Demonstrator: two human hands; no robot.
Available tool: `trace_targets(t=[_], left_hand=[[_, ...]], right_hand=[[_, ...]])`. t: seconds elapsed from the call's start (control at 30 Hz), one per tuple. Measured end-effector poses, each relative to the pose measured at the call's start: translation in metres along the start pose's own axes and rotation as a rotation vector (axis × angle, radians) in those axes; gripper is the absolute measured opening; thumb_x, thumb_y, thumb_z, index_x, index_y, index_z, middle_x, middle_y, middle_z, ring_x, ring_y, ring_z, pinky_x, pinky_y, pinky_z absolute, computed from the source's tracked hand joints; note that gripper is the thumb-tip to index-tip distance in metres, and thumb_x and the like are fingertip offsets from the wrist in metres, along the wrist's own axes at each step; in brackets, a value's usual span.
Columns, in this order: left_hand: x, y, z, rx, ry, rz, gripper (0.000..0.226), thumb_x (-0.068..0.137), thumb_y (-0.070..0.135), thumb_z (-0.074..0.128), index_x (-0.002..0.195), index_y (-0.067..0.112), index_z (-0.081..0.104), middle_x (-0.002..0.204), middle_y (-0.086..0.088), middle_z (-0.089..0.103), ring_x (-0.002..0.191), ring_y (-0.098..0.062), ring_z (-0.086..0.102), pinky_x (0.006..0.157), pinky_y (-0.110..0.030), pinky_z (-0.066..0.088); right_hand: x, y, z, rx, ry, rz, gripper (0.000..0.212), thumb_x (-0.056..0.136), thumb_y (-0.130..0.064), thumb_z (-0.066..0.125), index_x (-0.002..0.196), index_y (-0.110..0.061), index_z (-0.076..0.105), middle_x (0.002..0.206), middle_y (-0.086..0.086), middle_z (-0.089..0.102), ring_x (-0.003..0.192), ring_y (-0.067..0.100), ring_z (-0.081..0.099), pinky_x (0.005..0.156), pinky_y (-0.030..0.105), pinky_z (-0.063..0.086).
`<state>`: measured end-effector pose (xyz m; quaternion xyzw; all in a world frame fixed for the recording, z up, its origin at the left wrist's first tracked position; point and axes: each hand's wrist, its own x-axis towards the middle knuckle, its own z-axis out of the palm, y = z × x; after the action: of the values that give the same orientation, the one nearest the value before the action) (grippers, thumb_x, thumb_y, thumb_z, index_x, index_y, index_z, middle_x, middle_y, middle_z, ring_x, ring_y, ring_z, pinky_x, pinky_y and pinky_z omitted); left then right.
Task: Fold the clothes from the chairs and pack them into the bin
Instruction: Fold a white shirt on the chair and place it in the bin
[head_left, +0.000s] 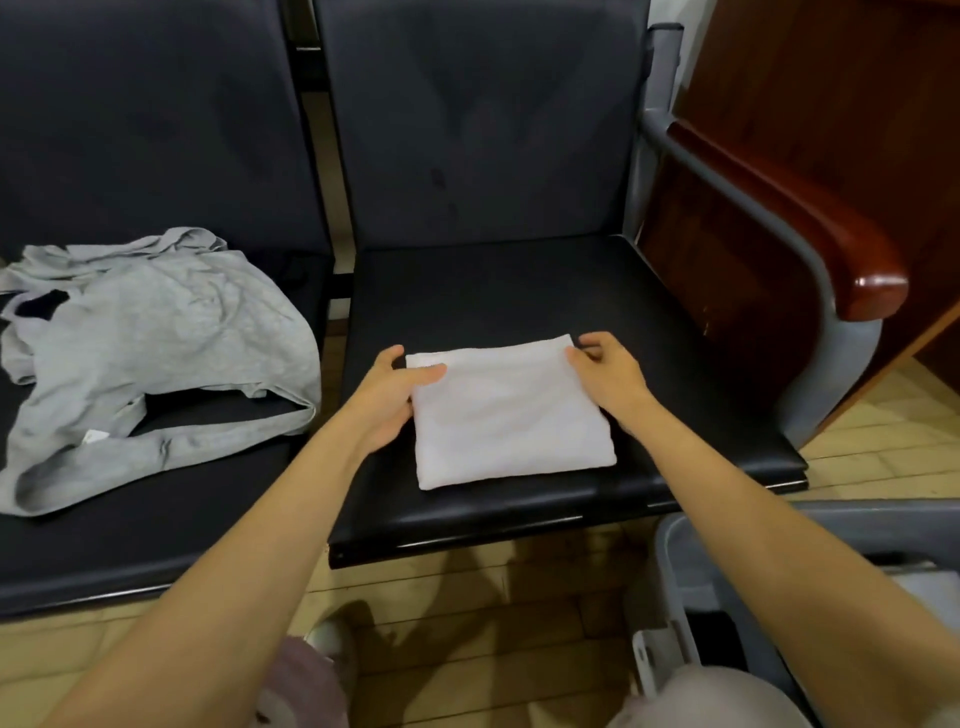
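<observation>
Head view: folded white cloth (511, 415) lay flat as a neat rectangle on the front half of the right chair (519, 291), black padded seat, and sat slightly skewed to the seat edge. Both hands were on it. Left hand (387, 400) gripped the left edge near the far corner, thumb on top of the fabric, fingers curled round the side. Right hand (608, 382) held the far right corner, thumb on top, fingers curled behind the edge; can't tell how far they went under. Both forearms were bare and reached in from the bottom of the frame. Grey garment (156, 338) lay unfolded and crumpled on the left chair (156, 519), spread over most of the seat, straps or hem loops trailing toward the front, small white label showing near the front. It was well apart from the white cloth, with the gap between the two seats in between. Bin (691, 561) was grey plastic, on the floor (467, 623) at lower right, just in front of the right chair's front corner and partly hidden by the right forearm; contents were too obscured to call. Glossy wooden armrest (810, 234) on a grey frame ran along the right chair's right side, with a dark wooden panel (831, 78) behind it. Floor was pale wood-pattern planks.
</observation>
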<state>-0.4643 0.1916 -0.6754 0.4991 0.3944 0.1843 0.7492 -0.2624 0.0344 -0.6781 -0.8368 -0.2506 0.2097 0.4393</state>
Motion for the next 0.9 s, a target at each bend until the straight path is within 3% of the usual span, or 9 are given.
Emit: trace_targets(t=[0.1,0.2,0.27,0.33,0.4,0.53,0.67,0.77,0.9], left_hand=[[-0.002,0.001,0.004,0.325,0.064,0.107,0.090,0.082,-0.005,0.066,0.151,0.023,0.016,0.137,-0.013,0.045,0.118,-0.028,0.052,0.095,-0.040,0.048],[-0.013,-0.002,0.021,1.021,0.314,0.437,0.063,0.090,0.006,0.059,0.146,0.015,0.031,0.144,-0.012,0.033,0.129,-0.029,0.035,0.106,-0.037,0.035],[-0.025,-0.012,0.037,1.250,0.316,0.652,0.046,0.097,0.018,0.051,0.141,0.012,0.040,0.144,-0.010,0.035,0.130,-0.027,0.032,0.107,-0.036,0.030],[-0.031,-0.025,0.049,1.381,0.198,0.617,0.045,0.102,0.033,0.038,0.144,0.016,0.037,0.151,-0.005,0.030,0.138,-0.024,0.026,0.113,-0.038,0.021],[-0.029,-0.040,0.049,1.543,0.081,0.471,0.053,0.103,0.043,0.023,0.151,0.022,0.021,0.159,0.001,0.016,0.145,-0.020,0.012,0.118,-0.042,0.007],[-0.027,-0.046,0.038,1.513,0.121,0.334,0.056,0.103,0.046,0.016,0.153,0.026,0.004,0.161,0.002,-0.006,0.148,-0.022,-0.009,0.117,-0.053,-0.005],[-0.036,-0.048,0.035,1.300,0.507,0.305,0.068,0.097,0.051,0.037,0.145,0.005,0.024,0.154,-0.013,0.014,0.142,-0.031,0.012,0.114,-0.048,0.012],[-0.049,-0.047,0.047,1.325,0.511,0.222,0.067,0.095,0.055,0.042,0.133,0.000,0.039,0.144,-0.016,0.025,0.132,-0.034,0.023,0.109,-0.044,0.020],[-0.065,-0.052,0.075,1.351,0.372,0.349,0.055,0.096,0.049,0.045,0.127,0.004,0.044,0.132,-0.012,0.041,0.120,-0.031,0.036,0.102,-0.041,0.027]], right_hand=[[-0.005,-0.005,-0.002,-0.183,0.063,-0.109,0.042,0.096,-0.021,0.054,0.136,-0.012,0.044,0.131,0.008,0.052,0.113,0.018,0.051,0.092,0.026,0.040],[-0.019,-0.014,0.003,-0.435,0.138,-0.403,0.039,0.096,-0.017,0.053,0.135,-0.013,0.048,0.134,0.006,0.050,0.126,0.022,0.043,0.101,0.029,0.037],[-0.031,-0.022,0.010,-0.488,0.079,-0.540,0.039,0.098,-0.021,0.050,0.136,-0.014,0.047,0.137,0.005,0.049,0.129,0.021,0.040,0.104,0.030,0.034],[-0.038,-0.020,0.020,-0.633,-0.032,-0.567,0.043,0.100,-0.030,0.044,0.141,-0.016,0.042,0.145,0.004,0.042,0.136,0.020,0.034,0.110,0.033,0.027],[-0.042,-0.008,0.027,-0.823,-0.174,-0.475,0.050,0.103,-0.040,0.029,0.149,-0.022,0.029,0.156,0.000,0.026,0.145,0.018,0.016,0.117,0.038,0.013],[-0.047,0.004,0.020,-0.844,-0.274,-0.355,0.055,0.102,-0.049,0.016,0.153,-0.030,0.006,0.161,-0.007,0.000,0.148,0.017,-0.008,0.119,0.045,0.000],[-0.063,0.014,0.015,-0.745,-0.121,-0.251,0.051,0.103,-0.046,0.019,0.151,-0.031,0.016,0.161,0.006,-0.006,0.148,0.029,-0.010,0.119,0.044,0.002],[-0.074,0.018,0.005,-0.628,-0.049,-0.122,0.047,0.102,-0.045,0.029,0.147,-0.031,0.029,0.154,0.014,0.019,0.143,0.033,0.011,0.116,0.041,0.014],[-0.090,0.023,-0.014,-0.673,0.060,-0.129,0.040,0.102,-0.037,0.037,0.138,-0.023,0.043,0.131,0.010,0.045,0.123,0.027,0.039,0.103,0.038,0.032]])
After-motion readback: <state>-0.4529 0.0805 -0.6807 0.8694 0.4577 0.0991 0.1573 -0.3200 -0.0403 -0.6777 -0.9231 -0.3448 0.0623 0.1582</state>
